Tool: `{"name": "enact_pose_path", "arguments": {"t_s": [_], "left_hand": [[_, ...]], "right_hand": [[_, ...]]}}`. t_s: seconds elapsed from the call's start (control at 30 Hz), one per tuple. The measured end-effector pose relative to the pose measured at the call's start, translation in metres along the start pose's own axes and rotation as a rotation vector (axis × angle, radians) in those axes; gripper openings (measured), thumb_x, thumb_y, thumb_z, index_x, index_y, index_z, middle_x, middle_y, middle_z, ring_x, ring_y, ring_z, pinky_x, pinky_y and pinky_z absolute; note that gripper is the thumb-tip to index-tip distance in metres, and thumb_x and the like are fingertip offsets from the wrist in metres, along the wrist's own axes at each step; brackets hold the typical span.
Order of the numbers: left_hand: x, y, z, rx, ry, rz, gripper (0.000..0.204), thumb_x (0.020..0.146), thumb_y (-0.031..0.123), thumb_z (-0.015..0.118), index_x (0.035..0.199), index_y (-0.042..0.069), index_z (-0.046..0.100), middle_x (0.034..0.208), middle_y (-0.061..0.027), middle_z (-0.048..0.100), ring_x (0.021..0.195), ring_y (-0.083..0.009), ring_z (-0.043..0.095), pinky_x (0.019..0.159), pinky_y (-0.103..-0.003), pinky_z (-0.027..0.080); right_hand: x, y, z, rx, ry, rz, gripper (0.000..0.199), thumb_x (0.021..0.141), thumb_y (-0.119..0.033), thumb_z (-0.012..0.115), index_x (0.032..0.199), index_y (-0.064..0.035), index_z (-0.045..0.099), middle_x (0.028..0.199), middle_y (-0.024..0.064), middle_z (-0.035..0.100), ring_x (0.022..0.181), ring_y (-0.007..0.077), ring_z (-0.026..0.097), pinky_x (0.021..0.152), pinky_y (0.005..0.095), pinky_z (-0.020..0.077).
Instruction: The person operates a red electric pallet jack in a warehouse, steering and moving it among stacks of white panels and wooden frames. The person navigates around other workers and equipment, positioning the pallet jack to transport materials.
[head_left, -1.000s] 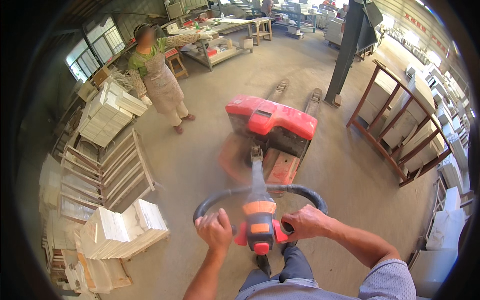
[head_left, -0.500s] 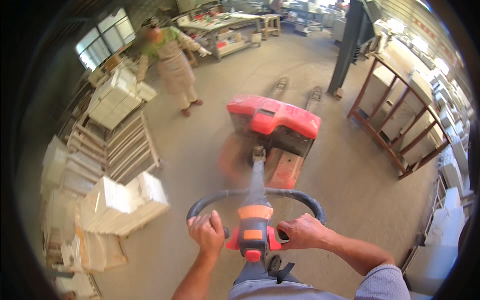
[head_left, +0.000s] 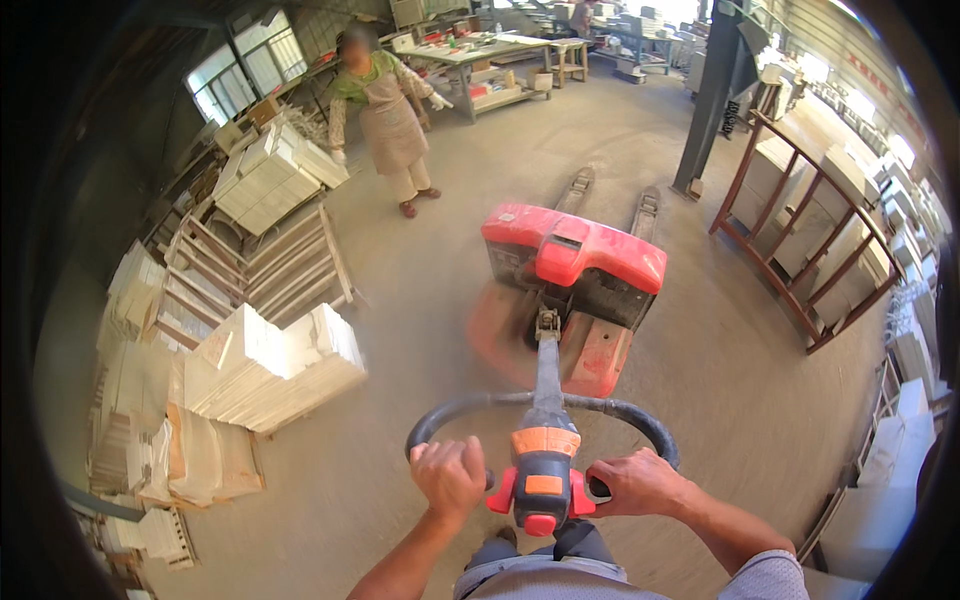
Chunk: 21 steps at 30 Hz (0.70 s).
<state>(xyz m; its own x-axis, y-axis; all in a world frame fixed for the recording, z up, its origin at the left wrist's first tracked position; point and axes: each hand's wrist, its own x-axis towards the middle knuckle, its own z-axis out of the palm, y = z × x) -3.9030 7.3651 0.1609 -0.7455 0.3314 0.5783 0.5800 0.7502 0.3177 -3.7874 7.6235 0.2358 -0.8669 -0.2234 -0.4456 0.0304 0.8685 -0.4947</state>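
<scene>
A red powered pallet truck (head_left: 575, 262) stands on the concrete floor ahead of me, its two forks (head_left: 610, 197) pointing away. Its tiller ends in a black loop handle (head_left: 640, 418) with an orange and red control head (head_left: 542, 478). My left hand (head_left: 450, 475) is closed around the left side of the loop. My right hand (head_left: 640, 482) grips the right side, next to the control head. My forearms come in from the lower edge.
Stacks of pale stone slabs (head_left: 270, 365) and wooden racks (head_left: 285, 265) line the left. A person in an apron (head_left: 385, 110) stands far left ahead. A dark steel column (head_left: 712, 95) and a red metal frame (head_left: 810, 240) stand right; workbenches (head_left: 480, 55) behind.
The view has swung so the slab stacks and the person in the apron sit further right and nearer. Both hands keep their hold on the handle.
</scene>
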Motion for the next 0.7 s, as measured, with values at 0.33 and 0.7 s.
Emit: {"name": "enact_pose_path", "arguments": {"t_s": [0.33, 0.7], "left_hand": [[-0.068, -0.037, -0.110, -0.207, -0.522, 0.227, 0.042, 0.090, 0.031, 0.066, 0.055, 0.008, 0.060, 0.059, -0.0098, 0.063, 0.054, -0.0307, 0.061, 0.053, -0.042, 0.044], [-0.182, -0.064, -0.186, -0.155, -0.420, 0.344, 0.038, 0.091, 0.024, 0.060, 0.056, 0.007, 0.058, 0.056, -0.0113, 0.058, 0.049, -0.0335, 0.054, 0.051, -0.044, 0.039]], "right_hand": [[-0.063, -0.073, 0.101, -0.014, 0.092, 0.012, 0.042, 0.082, -0.055, 0.071, 0.097, -0.0163, 0.068, 0.086, 0.0069, 0.072, 0.080, 0.0307, 0.070, 0.072, 0.0429, 0.0546], [-0.131, -0.162, 0.201, 0.032, 0.078, 0.054, 0.041, 0.081, -0.051, 0.073, 0.097, -0.0139, 0.065, 0.083, 0.0089, 0.071, 0.078, 0.0326, 0.069, 0.069, 0.0440, 0.0532]]}}
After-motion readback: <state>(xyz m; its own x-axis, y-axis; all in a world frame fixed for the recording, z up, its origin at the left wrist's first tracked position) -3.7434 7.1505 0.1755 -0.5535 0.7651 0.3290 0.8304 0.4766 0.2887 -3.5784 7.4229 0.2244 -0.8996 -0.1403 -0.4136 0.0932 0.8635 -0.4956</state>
